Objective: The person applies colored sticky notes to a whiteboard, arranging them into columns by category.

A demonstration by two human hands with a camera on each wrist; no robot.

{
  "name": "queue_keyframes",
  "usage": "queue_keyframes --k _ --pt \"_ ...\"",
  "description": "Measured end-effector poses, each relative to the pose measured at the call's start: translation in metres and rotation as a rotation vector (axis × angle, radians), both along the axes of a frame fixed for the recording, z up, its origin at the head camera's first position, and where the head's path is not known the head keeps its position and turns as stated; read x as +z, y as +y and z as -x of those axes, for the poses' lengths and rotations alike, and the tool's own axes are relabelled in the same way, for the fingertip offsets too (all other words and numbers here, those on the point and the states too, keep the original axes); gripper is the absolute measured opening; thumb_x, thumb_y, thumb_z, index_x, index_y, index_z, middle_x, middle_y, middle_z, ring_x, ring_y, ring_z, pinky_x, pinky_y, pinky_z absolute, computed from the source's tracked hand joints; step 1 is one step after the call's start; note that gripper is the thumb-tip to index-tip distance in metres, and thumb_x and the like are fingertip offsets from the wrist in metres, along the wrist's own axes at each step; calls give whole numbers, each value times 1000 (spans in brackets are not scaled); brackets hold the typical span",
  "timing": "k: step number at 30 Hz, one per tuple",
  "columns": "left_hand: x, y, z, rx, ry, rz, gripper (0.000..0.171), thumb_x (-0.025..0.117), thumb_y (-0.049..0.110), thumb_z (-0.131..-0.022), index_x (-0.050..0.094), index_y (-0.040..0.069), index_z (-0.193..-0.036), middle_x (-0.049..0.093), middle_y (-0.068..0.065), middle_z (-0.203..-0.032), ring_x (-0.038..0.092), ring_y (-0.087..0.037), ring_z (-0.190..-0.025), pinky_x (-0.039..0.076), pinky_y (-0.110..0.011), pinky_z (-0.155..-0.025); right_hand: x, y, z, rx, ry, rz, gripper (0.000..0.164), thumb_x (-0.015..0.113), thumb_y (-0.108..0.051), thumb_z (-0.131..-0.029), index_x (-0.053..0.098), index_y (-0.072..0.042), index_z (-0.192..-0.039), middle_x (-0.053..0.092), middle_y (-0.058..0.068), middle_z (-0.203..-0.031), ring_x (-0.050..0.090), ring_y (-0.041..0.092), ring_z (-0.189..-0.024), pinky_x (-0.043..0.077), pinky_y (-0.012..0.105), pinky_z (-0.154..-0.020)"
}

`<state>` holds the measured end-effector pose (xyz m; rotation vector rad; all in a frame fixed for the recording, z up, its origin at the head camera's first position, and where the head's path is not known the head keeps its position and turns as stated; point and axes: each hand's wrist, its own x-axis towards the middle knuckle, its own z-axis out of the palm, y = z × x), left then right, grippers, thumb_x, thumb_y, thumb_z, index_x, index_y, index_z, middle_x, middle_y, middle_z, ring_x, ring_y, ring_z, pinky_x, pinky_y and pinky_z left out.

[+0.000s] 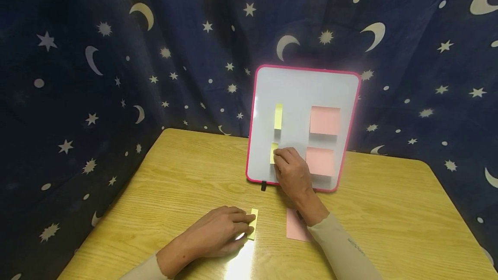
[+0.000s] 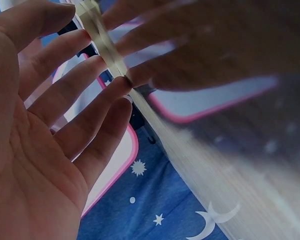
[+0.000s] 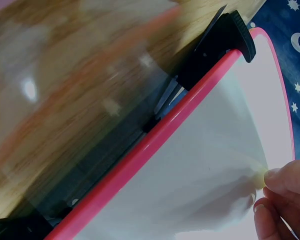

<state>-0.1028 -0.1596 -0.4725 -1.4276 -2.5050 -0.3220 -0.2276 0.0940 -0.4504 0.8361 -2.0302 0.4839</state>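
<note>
On the white board [image 1: 295,86] with a pink frame, my right hand [image 1: 292,173] pinches a small yellow sticky note [image 1: 273,154] by its right edge, low on the left side. In the right wrist view only a yellow sliver [image 3: 260,178] shows by the fingertips. My left hand [image 1: 218,233] lies over the table, its extended fingers touching a narrow yellow sticky-note pad [image 1: 253,224]. The left wrist view shows those fingertips along the pad [image 2: 104,44]. Above the pinched note another yellow sticky note [image 1: 278,116] is stuck to the board.
Two pink sticky notes, an upper one [image 1: 324,120] and a lower one [image 1: 320,161], are on the board's right side. A pink sticky-note pad [image 1: 295,227] lies by the right forearm. Black supports [image 3: 240,36] hold the board's lower edge. A starry curtain [image 1: 186,46] hangs behind the wooden table [image 1: 186,163].
</note>
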Motion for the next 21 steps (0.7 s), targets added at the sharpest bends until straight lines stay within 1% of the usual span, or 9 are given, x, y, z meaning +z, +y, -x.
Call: queue_keyframes --k 7,11,14,18,21 --pt "0 0 0 0 -14 -6 18 71 28 -99 80 22 -113 72 3 -135 69 -15 -119 55 -33 -103 -1 1 -1 -12 -23 -20 17 81 15 -74 73 3 -82 74 13 -100 68 31 -95 61 38 -84" --pt "0 0 1 -6 -23 -21 18 71 28 -99 80 21 -113 72 3 -135 69 -15 -118 55 -32 -103 -2 2 -3 -21 -50 -29 18 85 10 -74 73 1 -83 74 13 -104 67 30 -99 60 37 -87" --pt "0 0 1 -8 -22 -33 18 72 27 -99 80 21 -113 73 3 -134 69 -14 -118 55 -32 -103 -3 3 -4 -20 -75 -35 17 86 5 -77 73 -1 -85 74 12 -107 67 30 -102 59 38 -90" --pt "0 0 1 -8 -19 -37 18 72 27 -98 80 21 -113 73 3 -134 69 -14 -118 55 -32 -103 -3 4 -5 -26 -94 -56 13 86 -3 -83 73 -1 -87 73 12 -110 66 30 -104 59 38 -92" --pt "-1 0 1 -7 -9 -31 18 73 28 -98 80 21 -113 73 3 -134 70 -15 -118 55 -32 -103 -3 5 -6 -24 -97 -75 18 87 -13 -85 74 -1 -89 72 13 -111 66 31 -104 58 38 -94"
